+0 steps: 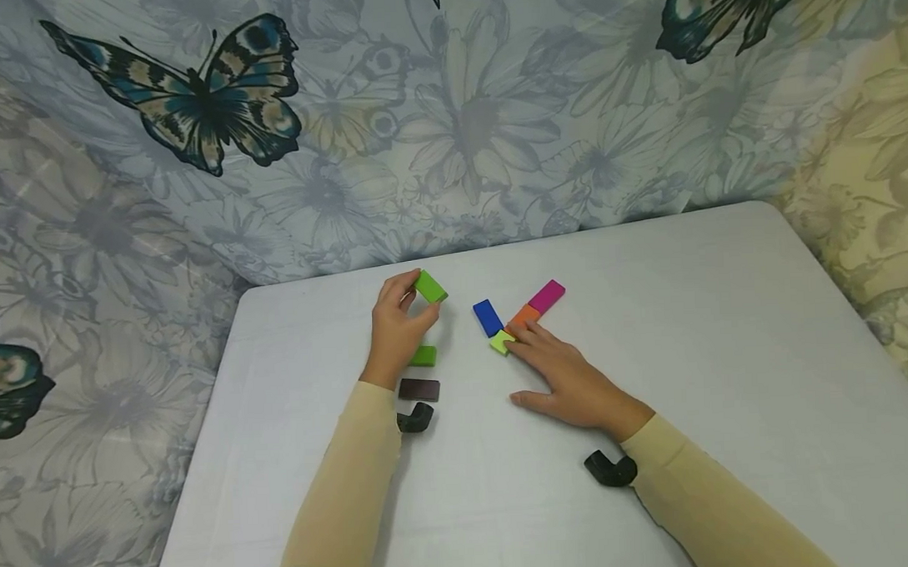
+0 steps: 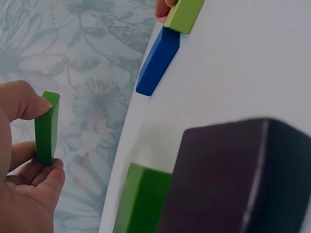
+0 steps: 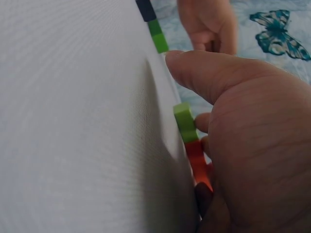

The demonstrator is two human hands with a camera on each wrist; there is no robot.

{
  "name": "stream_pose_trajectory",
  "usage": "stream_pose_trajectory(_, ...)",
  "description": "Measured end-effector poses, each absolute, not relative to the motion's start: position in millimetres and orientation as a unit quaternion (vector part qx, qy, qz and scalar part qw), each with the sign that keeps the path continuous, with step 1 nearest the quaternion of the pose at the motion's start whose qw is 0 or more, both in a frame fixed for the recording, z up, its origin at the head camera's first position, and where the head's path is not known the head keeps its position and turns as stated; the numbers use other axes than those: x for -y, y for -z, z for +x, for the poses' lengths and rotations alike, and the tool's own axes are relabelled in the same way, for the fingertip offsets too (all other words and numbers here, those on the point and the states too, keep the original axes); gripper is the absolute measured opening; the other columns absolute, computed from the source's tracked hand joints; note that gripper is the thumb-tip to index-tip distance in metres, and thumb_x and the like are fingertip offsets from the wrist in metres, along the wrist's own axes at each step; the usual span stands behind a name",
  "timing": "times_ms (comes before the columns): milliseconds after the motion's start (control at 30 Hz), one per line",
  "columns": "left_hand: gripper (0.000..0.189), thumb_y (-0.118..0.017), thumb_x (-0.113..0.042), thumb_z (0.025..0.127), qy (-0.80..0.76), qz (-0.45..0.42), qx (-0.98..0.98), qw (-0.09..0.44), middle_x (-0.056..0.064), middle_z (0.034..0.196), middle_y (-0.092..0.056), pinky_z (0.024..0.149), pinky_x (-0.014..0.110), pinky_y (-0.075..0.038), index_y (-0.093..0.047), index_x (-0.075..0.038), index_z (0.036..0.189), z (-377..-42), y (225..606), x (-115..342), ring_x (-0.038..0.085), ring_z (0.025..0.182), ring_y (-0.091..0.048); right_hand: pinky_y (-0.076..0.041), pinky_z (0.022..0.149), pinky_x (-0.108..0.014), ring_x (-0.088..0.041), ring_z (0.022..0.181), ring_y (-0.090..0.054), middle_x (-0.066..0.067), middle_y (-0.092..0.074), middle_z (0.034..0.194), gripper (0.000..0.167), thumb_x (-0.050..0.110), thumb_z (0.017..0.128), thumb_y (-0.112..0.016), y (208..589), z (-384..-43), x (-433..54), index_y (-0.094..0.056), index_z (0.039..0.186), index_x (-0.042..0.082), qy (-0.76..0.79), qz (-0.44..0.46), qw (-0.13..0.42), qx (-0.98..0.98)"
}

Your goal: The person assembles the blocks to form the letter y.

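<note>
My left hand (image 1: 398, 331) pinches a green block (image 1: 430, 287) by its ends, thumb on one side and fingers on the other, raised above the table. My right hand (image 1: 573, 384) lies low with fingers extended, the fingertips touching a lime block (image 1: 501, 342) and an orange block (image 1: 523, 317). Beyond the orange block a magenta block (image 1: 548, 298) continues the line. A blue block (image 1: 489, 318) meets the lime one at a corner, forming a V. Below the left hand lie another green block (image 2: 141, 199) and a dark brown block (image 1: 419, 390).
The white table (image 1: 688, 309) backs onto a wall (image 1: 478, 124) papered with flowers and butterflies. A black curved piece (image 1: 416, 417) sticks out at the left wrist, and a similar black piece (image 1: 611, 470) at the right wrist.
</note>
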State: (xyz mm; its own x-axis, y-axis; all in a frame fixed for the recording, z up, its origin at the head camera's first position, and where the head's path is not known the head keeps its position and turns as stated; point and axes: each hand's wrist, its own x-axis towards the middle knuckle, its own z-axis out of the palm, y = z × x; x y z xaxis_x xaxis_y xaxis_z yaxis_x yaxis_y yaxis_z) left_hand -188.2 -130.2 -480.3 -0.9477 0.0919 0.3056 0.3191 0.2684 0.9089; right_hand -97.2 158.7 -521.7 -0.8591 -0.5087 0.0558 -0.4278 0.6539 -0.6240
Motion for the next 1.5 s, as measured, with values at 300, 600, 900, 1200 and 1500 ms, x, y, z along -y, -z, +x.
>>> stream_pose_trajectory(300, 0.059, -0.083, 0.001, 0.095, 0.560, -0.128, 0.816, 0.058, 0.016, 0.144, -0.056, 0.115, 0.027, -0.044, -0.060, 0.007, 0.149, -207.3, 485.3, 113.7, 0.027, 0.139, -0.056, -0.025, 0.122, -0.071, -0.034, 0.165, -0.013, -0.010, -0.028, 0.177, 0.081, 0.042, 0.099, -0.082, 521.0, -97.9, -159.3, -0.048, 0.165, 0.008, 0.324, -0.259, 0.060, -0.908)
stream_pose_trajectory(600, 0.059, -0.087, -0.011, 0.097, 0.509, -0.099, 0.855, 0.006, 0.012, 0.147, -0.059, 0.111, 0.021, -0.045, -0.062, 0.001, 0.149, -220.7, 487.5, 96.9, 0.024, 0.138, -0.058, -0.025, 0.122, -0.072, -0.035, 0.165, -0.013, -0.010, -0.028, 0.177, 0.082, 0.042, 0.099, -0.082, 519.2, -97.5, -159.2, -0.048, 0.165, 0.009, 0.321, -0.256, 0.063, -0.910)
stream_pose_trajectory(900, 0.062, -0.087, -0.014, 0.097, 0.489, -0.076, 0.869, -0.022, 0.013, 0.150, -0.058, 0.111, 0.020, -0.044, -0.062, 0.000, 0.151, -228.1, 497.5, 90.6, 0.025, 0.141, -0.057, -0.025, 0.122, -0.071, -0.034, 0.165, -0.012, -0.009, -0.027, 0.177, 0.082, 0.042, 0.099, -0.081, 518.9, -97.1, -158.2, -0.048, 0.165, 0.008, 0.323, -0.258, 0.066, -0.908)
stream_pose_trajectory(1200, 0.062, -0.087, -0.022, 0.098, 0.442, -0.072, 0.893, -0.039, 0.011, 0.156, -0.058, 0.117, 0.031, -0.042, -0.063, -0.006, 0.153, -230.5, 501.3, 91.5, 0.024, 0.145, -0.053, -0.027, 0.121, -0.072, -0.034, 0.165, -0.012, -0.010, -0.030, 0.176, 0.082, 0.045, 0.099, -0.080, 521.6, -97.6, -158.0, -0.048, 0.165, 0.010, 0.321, -0.260, 0.063, -0.909)
stream_pose_trajectory(1500, 0.055, -0.083, -0.023, 0.101, 0.459, -0.076, 0.884, -0.047, 0.005, 0.157, -0.059, 0.120, 0.033, -0.040, -0.066, -0.014, 0.152, -232.0, 505.3, 91.7, 0.022, 0.147, -0.051, -0.027, 0.122, -0.071, -0.034, 0.165, -0.013, -0.010, -0.030, 0.176, 0.081, 0.044, 0.099, -0.081, 521.5, -97.8, -159.2, -0.049, 0.165, 0.009, 0.324, -0.259, 0.062, -0.908)
